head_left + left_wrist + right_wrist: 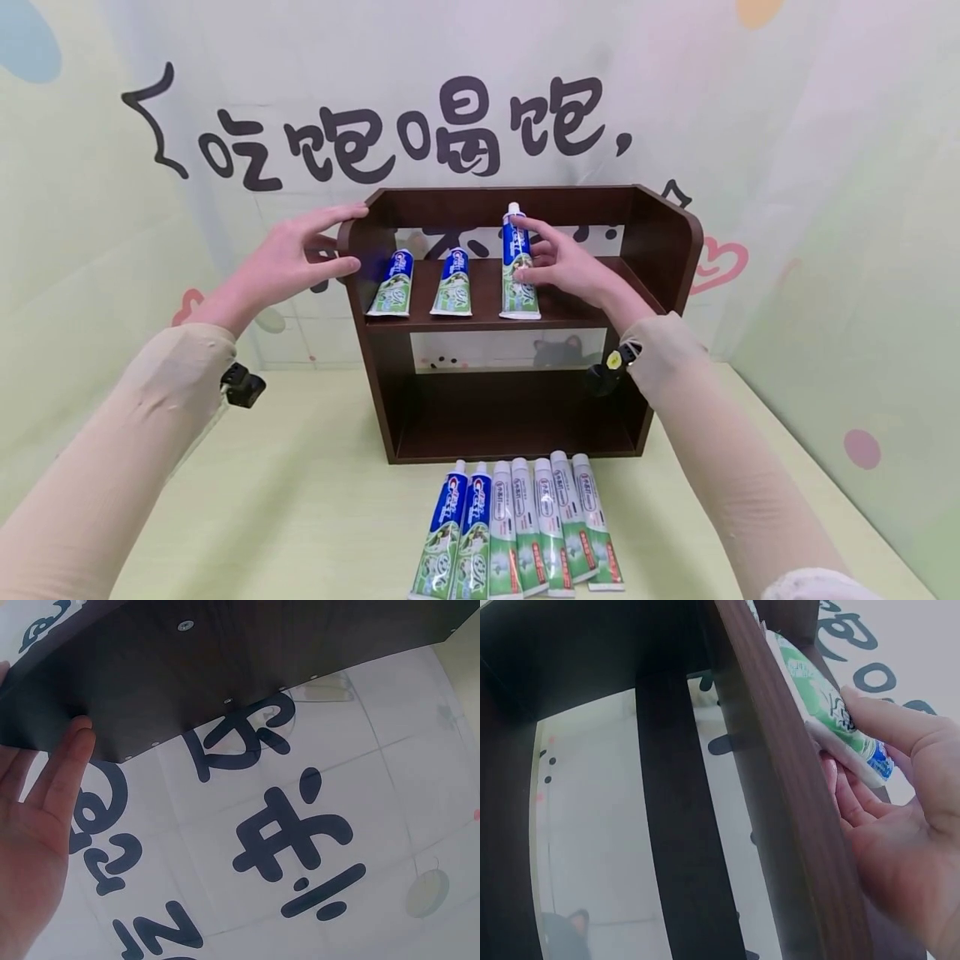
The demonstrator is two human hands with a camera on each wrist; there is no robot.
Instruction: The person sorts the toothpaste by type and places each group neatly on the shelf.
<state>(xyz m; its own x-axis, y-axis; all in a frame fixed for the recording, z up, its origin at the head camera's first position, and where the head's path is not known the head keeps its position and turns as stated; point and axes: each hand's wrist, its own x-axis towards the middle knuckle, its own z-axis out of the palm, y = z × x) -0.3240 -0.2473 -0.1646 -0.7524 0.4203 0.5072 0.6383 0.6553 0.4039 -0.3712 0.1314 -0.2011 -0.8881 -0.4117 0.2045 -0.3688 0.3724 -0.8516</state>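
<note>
A blue-and-green toothpaste tube (518, 271) stands, cap up, near the front edge of the upper shelf. My right hand (573, 271) pinches it between thumb and fingers from the right side. In the right wrist view, the thumb lies across the green part of the tube (821, 701), whose lower end is at the board's edge. With fairly straight fingers, my left hand (277, 262) touches the left side panel of the dark brown shelf unit (378, 383). Two more such tubes, a left one (393, 285) and a middle one (453, 283), lean back on the same shelf.
Before the unit, on the pale table (300, 500), lie two blue-and-green tubes (474, 533) and a row of several white-and-green toothpaste tubes (528, 525). The lower shelf (517, 417) is below the right forearm. A wall with black lettering (337, 142) stands behind.
</note>
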